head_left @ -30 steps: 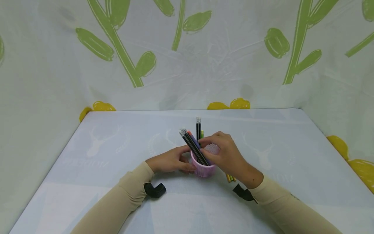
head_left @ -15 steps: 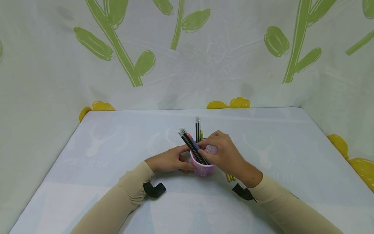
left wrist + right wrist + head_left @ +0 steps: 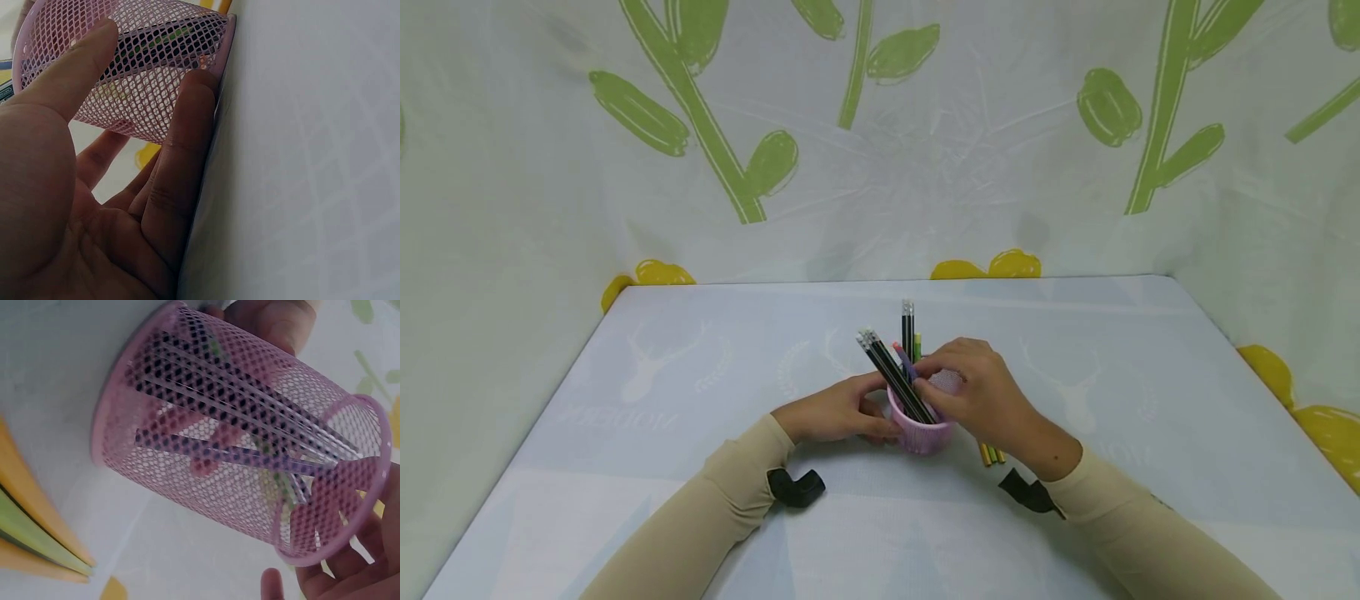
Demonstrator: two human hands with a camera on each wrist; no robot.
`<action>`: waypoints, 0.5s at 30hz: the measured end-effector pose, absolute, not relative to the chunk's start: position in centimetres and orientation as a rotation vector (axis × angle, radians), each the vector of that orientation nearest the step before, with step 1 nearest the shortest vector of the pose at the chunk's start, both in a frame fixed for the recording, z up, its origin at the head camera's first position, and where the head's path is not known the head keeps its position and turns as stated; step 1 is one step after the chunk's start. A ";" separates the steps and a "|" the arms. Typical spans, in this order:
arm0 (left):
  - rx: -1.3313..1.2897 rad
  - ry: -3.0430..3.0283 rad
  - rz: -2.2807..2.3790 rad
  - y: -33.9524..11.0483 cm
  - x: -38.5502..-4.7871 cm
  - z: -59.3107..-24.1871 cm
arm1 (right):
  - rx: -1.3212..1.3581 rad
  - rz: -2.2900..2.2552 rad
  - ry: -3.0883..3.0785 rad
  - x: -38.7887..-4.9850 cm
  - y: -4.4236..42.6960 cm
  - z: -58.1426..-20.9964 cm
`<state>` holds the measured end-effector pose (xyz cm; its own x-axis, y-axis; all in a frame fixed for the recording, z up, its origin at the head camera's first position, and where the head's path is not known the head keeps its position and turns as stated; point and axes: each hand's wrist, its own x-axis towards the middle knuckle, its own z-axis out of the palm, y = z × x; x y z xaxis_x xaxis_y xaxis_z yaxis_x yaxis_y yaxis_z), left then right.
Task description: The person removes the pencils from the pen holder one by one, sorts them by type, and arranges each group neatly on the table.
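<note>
A pink mesh pencil cup [image 3: 925, 442] stands on the table with my left hand [image 3: 831, 411] gripping its left side. In the left wrist view, the thumb [image 3: 81, 65] presses the mesh and other fingers lie low against it. My right hand [image 3: 985, 392], over the rim, pinches a purple pencil [image 3: 906, 360] with a coral end; its lower part is inside the cup [image 3: 231, 453]. A bunch of black pencils [image 3: 891, 371] leans left in the cup. Behind it rise more black pencils [image 3: 908, 329] and a green one [image 3: 917, 343], their lower ends hidden.
Yellow and green pencils [image 3: 992, 456] lie on the table right of the cup, partly under my right hand. A pale patterned cloth covers the table [image 3: 662, 450]. A white curtain with green leaves [image 3: 970, 192] hangs behind the table's far edge.
The purple pencil's coral end has shifted right, apart from the black bunch, as my right hand moved slightly right. The left hand and the cup have stayed in place.
</note>
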<state>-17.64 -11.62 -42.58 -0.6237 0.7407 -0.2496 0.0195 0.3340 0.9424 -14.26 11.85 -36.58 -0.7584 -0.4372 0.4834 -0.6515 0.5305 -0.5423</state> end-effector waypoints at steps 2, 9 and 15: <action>0.657 1.916 1.336 -11.6 -17.7 -42.6 | 0.907 1.075 -2.466 -14.3 12.0 -36.4; 0.676 1.905 1.353 -11.5 -17.7 -42.6 | 0.921 1.220 -2.387 -13.8 12.6 -35.3; 0.673 1.906 1.356 -11.5 -17.6 -42.6 | 0.958 1.204 -2.250 -13.5 13.2 -34.4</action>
<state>-17.60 -11.48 -42.56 -0.6259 0.7428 -0.2376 0.0190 0.3191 0.9475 -13.48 13.17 -34.36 -0.6784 -0.3769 0.6306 -0.7338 0.3901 -0.5563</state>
